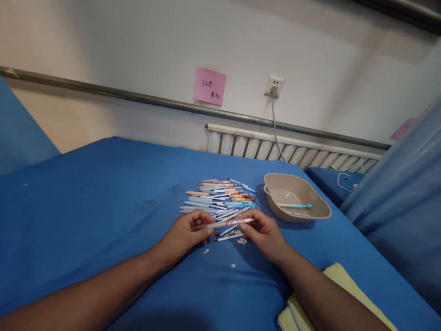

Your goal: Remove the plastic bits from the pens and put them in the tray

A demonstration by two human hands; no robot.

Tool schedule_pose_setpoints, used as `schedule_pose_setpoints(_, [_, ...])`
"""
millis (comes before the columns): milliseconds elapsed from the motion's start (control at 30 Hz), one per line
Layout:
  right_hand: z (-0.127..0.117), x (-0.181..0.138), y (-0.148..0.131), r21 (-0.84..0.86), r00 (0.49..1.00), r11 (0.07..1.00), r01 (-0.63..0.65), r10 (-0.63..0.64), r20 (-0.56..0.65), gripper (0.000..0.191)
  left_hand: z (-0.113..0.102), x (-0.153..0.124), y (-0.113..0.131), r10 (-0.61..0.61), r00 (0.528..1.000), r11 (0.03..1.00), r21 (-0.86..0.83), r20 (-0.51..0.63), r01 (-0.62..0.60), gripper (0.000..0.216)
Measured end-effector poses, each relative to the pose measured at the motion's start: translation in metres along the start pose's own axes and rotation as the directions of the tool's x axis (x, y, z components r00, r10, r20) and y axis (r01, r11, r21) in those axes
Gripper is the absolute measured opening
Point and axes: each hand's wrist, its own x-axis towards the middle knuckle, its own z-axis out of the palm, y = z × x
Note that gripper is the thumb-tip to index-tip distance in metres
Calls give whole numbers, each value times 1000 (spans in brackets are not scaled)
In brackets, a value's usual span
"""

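Note:
My left hand (188,232) and my right hand (263,232) pinch the two ends of one clear pen with a pinkish barrel (225,223), held level just above the blue cloth (103,207). Right behind the hands lies a pile of several pens (220,197), blue, white and orange. A few small white caps (241,240) lie on the cloth under and in front of the hands. To the right stands a beige tray (320,212) with one blue-tipped pen (294,205) inside.
A yellow folder or notebook (339,276) lies at the lower right beside my right forearm. Behind the table runs a white radiator (292,149), a wall socket with a cord (274,86) and a pink note (210,85). A blue curtain (403,202) hangs on the right.

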Motion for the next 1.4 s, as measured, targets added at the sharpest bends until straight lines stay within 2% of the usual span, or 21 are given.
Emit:
schedule_pose_setpoints(133, [-1,0,-8,-198,998,978,70,-69,13,9,-1,-1,1,77,997,990,122,-18,-74,23])
schedule_pose_setpoints(233, [-2,0,-18,-435,974,871,227,-197,114,9,-1,-2,3,122,993,973,197,-2,-119,21])
schedule_pose_setpoints(333, [-2,-1,-26,-560,935,751,350,-245,255,16,0,-4,5,146,989,959,246,-9,-140,21])
schedule_pose_setpoints(433, [-2,0,-27,-601,930,713,361,-223,294,20,1,-6,7,170,985,934,320,-5,-160,21])
schedule_pose_setpoints(600, [-2,0,-23,-574,941,753,321,-184,284,19,-1,-7,11,243,967,845,473,76,-250,17])
schedule_pose_setpoints(733, [2,-4,-26,-614,920,701,362,-162,358,19,1,-12,11,294,941,792,510,165,-337,14])
schedule_pose_setpoints(833, [6,-9,-35,-638,903,656,404,-172,394,22,4,-18,10,320,940,809,484,116,-335,28])
schedule_pose_setpoints(900, [2,-11,-41,-661,912,635,400,-201,358,20,5,-20,9,309,948,839,446,79,-311,38])
schedule_pose_setpoints(967, [-14,-8,-46,-681,936,642,352,-263,235,18,5,-19,9,284,955,857,425,83,-292,36])
schedule_pose_setpoints(1000, [-27,-5,-48,-689,944,660,300,-307,118,18,4,-17,8,276,957,858,428,86,-286,32])
schedule_pose_setpoints(1067, [-63,8,-48,-695,941,699,169,-324,-98,21,2,-14,8,272,959,848,451,80,-278,26])
schedule_pose_setpoints(1100, [-84,17,-47,-720,936,685,107,-315,-160,21,1,-12,8,271,959,843,462,79,-277,23])
schedule_pose_setpoints(1167, [-126,37,-40,-828,965,559,-36,-197,-175,19,0,-9,7,251,962,843,466,104,-270,19])
schedule_pose_setpoints(1233, [-160,55,-29,-926,985,336,-170,52,-162,17,-2,-8,4,216,966,853,454,141,-257,17])
schedule_pose_setpoints(1267, [-171,62,-22,-954,970,227,-197,187,-155,17,-2,-7,3,202,967,857,449,157,-252,17])
schedule_pose_setpoints(1333, [-184,72,-6,-960,944,177,-215,288,-159,14,-3,-6,1,186,966,860,446,180,-249,17])
schedule_pose_setpoints(1400, [-187,76,9,-961,924,169,-220,351,-150,16,-3,-5,-1,176,965,860,446,194,-247,17])
